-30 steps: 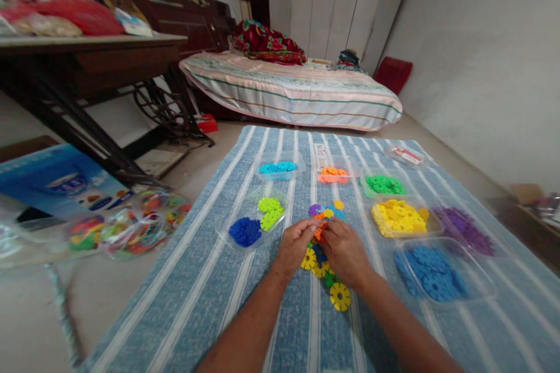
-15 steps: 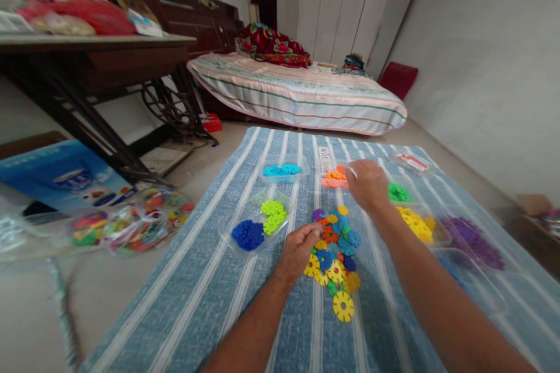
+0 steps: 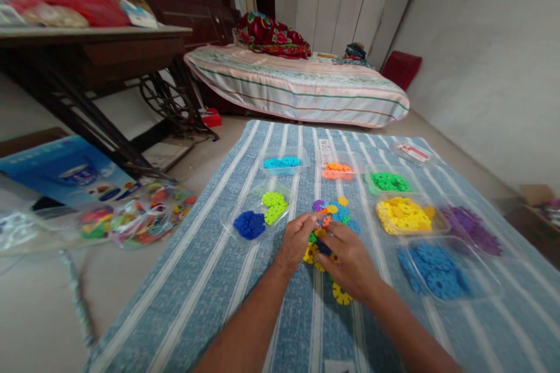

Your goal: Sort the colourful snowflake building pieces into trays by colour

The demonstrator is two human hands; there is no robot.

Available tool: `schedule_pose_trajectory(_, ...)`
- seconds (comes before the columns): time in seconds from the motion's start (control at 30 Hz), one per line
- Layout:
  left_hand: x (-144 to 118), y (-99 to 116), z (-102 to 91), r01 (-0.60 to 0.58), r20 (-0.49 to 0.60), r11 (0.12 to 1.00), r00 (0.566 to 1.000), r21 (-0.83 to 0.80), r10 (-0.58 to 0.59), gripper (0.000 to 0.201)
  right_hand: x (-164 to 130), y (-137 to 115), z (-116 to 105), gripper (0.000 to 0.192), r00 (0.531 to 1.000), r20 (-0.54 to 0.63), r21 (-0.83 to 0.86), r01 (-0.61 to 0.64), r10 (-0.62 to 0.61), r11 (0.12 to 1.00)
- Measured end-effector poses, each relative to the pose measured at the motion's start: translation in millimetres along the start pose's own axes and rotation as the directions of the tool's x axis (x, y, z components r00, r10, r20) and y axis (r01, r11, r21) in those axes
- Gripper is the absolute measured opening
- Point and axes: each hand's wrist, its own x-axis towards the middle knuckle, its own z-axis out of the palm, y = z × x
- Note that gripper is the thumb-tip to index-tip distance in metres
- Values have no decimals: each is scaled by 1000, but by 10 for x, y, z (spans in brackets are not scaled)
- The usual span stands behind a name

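Note:
A mixed pile of notched plastic discs (image 3: pixel 342 294) in yellow, blue, orange, green and purple lies on the striped cloth before me. My left hand (image 3: pixel 297 239) is at the pile's left edge, its thumb and fingers pinched together; what they hold, if anything, is hidden. Over the middle of the pile, my right hand (image 3: pixel 350 256) reaches down with thumb and index finger apart, covering many discs. Left of the hands stands a clear tray with dark blue discs (image 3: pixel 249 225) and lime discs (image 3: pixel 275 207).
Clear trays hold light blue discs (image 3: pixel 282 162), orange discs (image 3: pixel 338 171), green discs (image 3: pixel 388 182), yellow discs (image 3: pixel 405 214), purple discs (image 3: pixel 470 230) and blue discs (image 3: pixel 435 268). A lidded clear box (image 3: pixel 413 152) sits at the far right. Bagged pieces (image 3: pixel 140 221) lie on the floor.
My right hand has come back from the orange tray to the mixed pile, beside my left hand. The left hand stays pinched at the pile. The camera view has shifted slightly.

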Motion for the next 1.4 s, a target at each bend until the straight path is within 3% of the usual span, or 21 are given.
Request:
schedule_pose_trajectory(0.2, 13, -37, -5, -23, -18, 1000, 1000, -15, 23, 42, -95, -191, 190, 32, 997, 70, -140, -23, 33, 990)
schedule_pose_trajectory(0.33, 28, -66, -17, -29, -20, 1000, 999, 0, 29, 40, -131, -179, 293, 24, 999, -8, -192, 29, -31, 981)
schedule_pose_trajectory(0.47, 31, -75, -18, -11, -24, 1000, 1000, -2, 11, 40, -202, -156, 263, 16, 989, -96, -177, 98, -117, 979)
schedule_pose_trajectory(0.6, 16, -41, -4, 14, -39, 1000, 999, 8, -14, 42, -230, -36, 79, 19, 964, -221, -139, 118, -147, 983)
schedule_pose_trajectory(0.7, -2, 4, 7, 23, -42, 1000, 999, 10, -23, 43, -189, 202, -194, 20, 947, -291, -191, 83, -137, 978)
schedule_pose_trajectory(0.77, -13, 30, 12, 32, -43, 999, 999, 7, -31, 42, -147, 409, -426, 18, 935, -341, -300, -11, -96, 954)
schedule_pose_trajectory(0.83, -22, 49, 14, 40, -47, 999, 998, 2, -40, 41, -118, 599, -641, 17, 900, -436, -420, -181, -23, 889)
schedule_pose_trajectory(0.93, -31, 69, 17, 45, -50, 999, 998, -1, -45, 40, -138, 725, -792, 16, 861, -506, -465, -327, 56, 823)
schedule_pose_trajectory(1.0, -35, 81, 22, 45, -53, 999, 998, 3, -45, 40, -203, 669, -734, 15, 894, -444, -409, -268, 66, 872)
schedule_pose_trajectory(1.13, -41, 91, 36, 40, -58, 999, 998, 24, -39, 41, -399, 360, -376, 17, 963, -260, -218, -124, 64, 968)
schedule_pose_trajectory(1.27, -42, 73, 45, 20, -60, 999, 998, 38, -18, 41, -531, 110, -71, 19, 984, -125, -187, -150, 128, 971)
schedule_pose_trajectory(1.4, -40, 65, 49, 28, -60, 999, 998, 34, -26, 42, -521, 15, 41, 30, 975, -70, -230, -220, 210, 948)
